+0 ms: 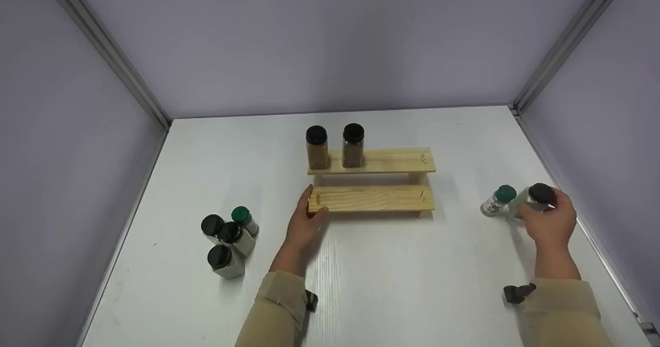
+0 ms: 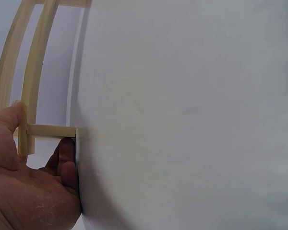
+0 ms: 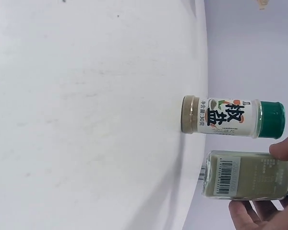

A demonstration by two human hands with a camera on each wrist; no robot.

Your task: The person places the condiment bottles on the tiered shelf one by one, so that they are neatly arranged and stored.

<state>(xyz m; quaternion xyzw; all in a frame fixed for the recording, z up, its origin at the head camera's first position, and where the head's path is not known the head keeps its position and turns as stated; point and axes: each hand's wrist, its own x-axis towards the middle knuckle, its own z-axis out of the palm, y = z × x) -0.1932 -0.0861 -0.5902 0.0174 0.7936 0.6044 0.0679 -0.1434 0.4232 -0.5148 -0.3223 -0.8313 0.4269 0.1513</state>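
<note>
Tan sleeves [image 1: 278, 308] run off the near edge. Fingers of the left hand [image 1: 304, 228], partly hidden beneath, grip the wooden rack [image 1: 374, 198] at its near left end; the right hand [image 1: 551, 223], covering part of a black-capped jar [image 3: 245, 176], holds it between thumb and fingers, just right of a green-capped bottle [image 3: 225, 116], over the white table [image 1: 402, 285] amid lilac walls [image 1: 340, 43]

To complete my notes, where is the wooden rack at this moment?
In the head view, the wooden rack stands near the middle of the white table, its left end gripped by the left hand.
</note>
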